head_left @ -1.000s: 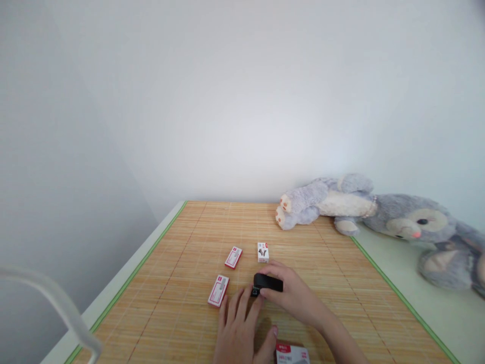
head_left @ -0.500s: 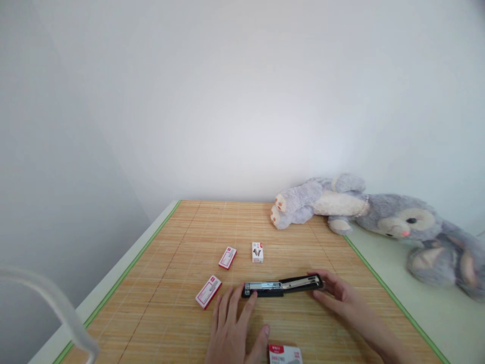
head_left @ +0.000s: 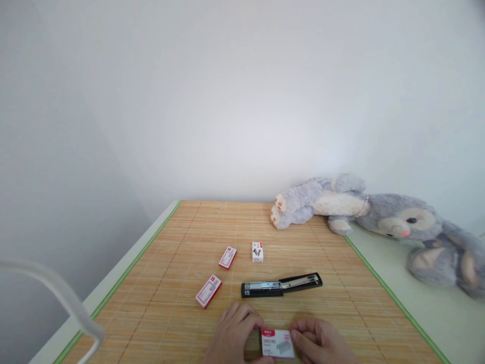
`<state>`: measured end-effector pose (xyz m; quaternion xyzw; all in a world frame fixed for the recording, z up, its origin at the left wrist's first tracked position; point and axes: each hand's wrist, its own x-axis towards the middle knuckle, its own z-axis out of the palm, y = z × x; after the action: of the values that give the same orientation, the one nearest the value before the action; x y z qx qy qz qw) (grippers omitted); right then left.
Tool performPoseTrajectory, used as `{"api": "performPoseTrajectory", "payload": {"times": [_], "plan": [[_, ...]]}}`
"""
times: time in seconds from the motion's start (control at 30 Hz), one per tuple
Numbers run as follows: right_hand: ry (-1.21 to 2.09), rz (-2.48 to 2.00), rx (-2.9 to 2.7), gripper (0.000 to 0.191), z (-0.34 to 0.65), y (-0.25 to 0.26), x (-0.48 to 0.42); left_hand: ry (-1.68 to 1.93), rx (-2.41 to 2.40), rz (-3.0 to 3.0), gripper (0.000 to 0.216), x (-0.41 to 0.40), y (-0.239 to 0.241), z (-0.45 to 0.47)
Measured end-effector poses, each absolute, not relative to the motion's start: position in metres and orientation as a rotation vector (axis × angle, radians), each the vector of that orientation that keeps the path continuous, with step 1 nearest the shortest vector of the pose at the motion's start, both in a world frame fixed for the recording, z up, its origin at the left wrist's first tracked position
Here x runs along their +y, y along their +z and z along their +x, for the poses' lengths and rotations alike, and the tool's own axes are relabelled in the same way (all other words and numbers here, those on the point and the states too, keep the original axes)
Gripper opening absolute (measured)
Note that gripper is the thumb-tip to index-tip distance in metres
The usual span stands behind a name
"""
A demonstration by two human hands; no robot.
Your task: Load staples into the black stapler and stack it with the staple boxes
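Box | left grip, right grip holding side edges | bare mat separates stapler

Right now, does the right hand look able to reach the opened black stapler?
Probably yes: the black stapler lies open beyond the right hand, with only the mat showing between them. But that hand is at the nearest box, so it may first need to leave it.

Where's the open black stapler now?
In the head view, the stapler lies right of centre on the bamboo mat, beyond the left hand, the right hand and the box between them.
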<state>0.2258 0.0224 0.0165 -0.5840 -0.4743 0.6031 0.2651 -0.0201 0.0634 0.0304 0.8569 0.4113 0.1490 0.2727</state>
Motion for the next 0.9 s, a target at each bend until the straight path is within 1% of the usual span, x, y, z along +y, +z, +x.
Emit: {"api": "performPoseTrajectory", "payload": {"times": [0.13,0.27,0.47,0.63,0.67,0.73,0.9], "plan": [[1.539,-1.61,-1.25,0.059,0.214,0.013,0.033,0.475,1.201,2.216,0.037,0.066,0.041,-0.024],[1.554,-1.594,-1.277,0.055,0.205,0.013,0.036,0.53,1.222,2.158,0.037,0.066,0.045,-0.027],[1.565,-1.609,-1.251,0.058,0.203,0.01,0.038,0.518,1.212,2.104,0.039,0.066,0.051,-0.029],[1.487,-1.684,-1.282,0.06,0.216,0.016,0.039,0.526,1.233,2.085,0.03,0.068,0.051,-0.046],[1.472,-1.69,-1.299,0.059,0.219,0.018,0.038,0.532,1.248,2.084,0.031,0.068,0.049,-0.051],[1.411,-1.712,-1.351,0.056,0.224,0.023,0.037,0.561,1.281,2.075,0.04,0.067,0.045,-0.057],[1.039,-1.768,-1.509,0.044,0.219,0.046,0.046,0.724,1.363,2.082,0.067,0.064,0.031,-0.056]]}}
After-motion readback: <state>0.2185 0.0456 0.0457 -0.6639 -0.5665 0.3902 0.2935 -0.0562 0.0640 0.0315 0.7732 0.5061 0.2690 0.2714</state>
